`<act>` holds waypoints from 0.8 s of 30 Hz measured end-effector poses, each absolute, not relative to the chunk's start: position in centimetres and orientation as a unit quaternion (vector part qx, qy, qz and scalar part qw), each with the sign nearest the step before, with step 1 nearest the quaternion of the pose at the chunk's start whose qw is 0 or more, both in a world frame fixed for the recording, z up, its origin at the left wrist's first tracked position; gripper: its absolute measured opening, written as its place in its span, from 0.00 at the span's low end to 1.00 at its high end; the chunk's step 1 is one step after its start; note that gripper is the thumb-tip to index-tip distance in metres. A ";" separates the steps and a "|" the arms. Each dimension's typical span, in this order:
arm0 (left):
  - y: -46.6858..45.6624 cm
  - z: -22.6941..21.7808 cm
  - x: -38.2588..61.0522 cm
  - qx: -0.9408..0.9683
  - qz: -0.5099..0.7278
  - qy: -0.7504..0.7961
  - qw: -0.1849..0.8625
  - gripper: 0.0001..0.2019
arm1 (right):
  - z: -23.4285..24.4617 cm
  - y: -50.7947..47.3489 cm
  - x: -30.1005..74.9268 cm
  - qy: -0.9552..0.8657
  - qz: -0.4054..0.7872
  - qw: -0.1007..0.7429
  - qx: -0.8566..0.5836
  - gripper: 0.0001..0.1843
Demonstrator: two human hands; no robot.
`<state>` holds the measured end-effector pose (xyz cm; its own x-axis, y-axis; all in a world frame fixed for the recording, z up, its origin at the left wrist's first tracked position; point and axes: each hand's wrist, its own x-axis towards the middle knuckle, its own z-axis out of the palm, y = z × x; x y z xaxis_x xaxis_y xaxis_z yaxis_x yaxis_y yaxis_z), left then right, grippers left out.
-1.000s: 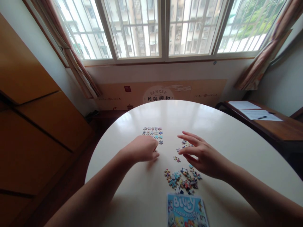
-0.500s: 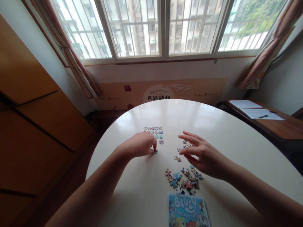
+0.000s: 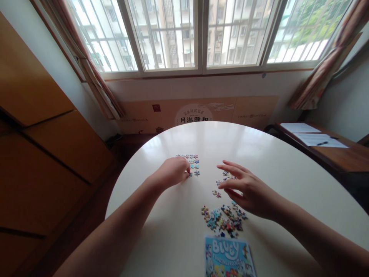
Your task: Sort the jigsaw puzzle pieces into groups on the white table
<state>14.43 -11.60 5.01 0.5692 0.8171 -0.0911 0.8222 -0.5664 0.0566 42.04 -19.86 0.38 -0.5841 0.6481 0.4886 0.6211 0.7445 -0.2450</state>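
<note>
My left hand (image 3: pixel 172 172) is closed in a pinch on a small jigsaw piece, pressed against the near left edge of the joined patch of puzzle pieces (image 3: pixel 192 162) on the round white table (image 3: pixel 259 154). My right hand (image 3: pixel 248 189) hovers with its fingers spread and holds nothing. It is above a few loose pieces (image 3: pixel 225 176); a single piece (image 3: pixel 215 194) lies just left of it. A heap of loose pieces (image 3: pixel 223 221) lies near me, in front of the blue Bluey puzzle box (image 3: pixel 229 257).
A wooden side table (image 3: pixel 340 156) with papers (image 3: pixel 313 136) and a pen stands at the right. Wooden cabinets (image 3: pixel 43 127) line the left wall. Barred windows with curtains and a printed cardboard panel (image 3: pixel 196 113) lie beyond the table's far edge.
My left hand has slid away from me with its pinched piece, from the bare table up to the edge of the joined patch. My right hand has stayed put.
</note>
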 end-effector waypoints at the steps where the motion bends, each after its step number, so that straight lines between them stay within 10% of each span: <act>1: -11.5 4.9 14.5 0.884 -0.023 0.465 0.043 0.12 | 0.4 -19.9 42.0 -0.890 0.023 0.285 -0.356 0.16; 24: -11.4 4.3 14.9 0.890 0.001 0.456 0.023 0.10 | 0.4 -19.9 41.9 -0.889 0.028 0.274 -0.365 0.16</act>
<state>14.87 -11.38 4.34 0.5848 0.8110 -0.0191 0.8109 -0.5837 0.0413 41.94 -19.91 0.40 -0.5835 0.6637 0.4679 0.6335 0.7326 -0.2491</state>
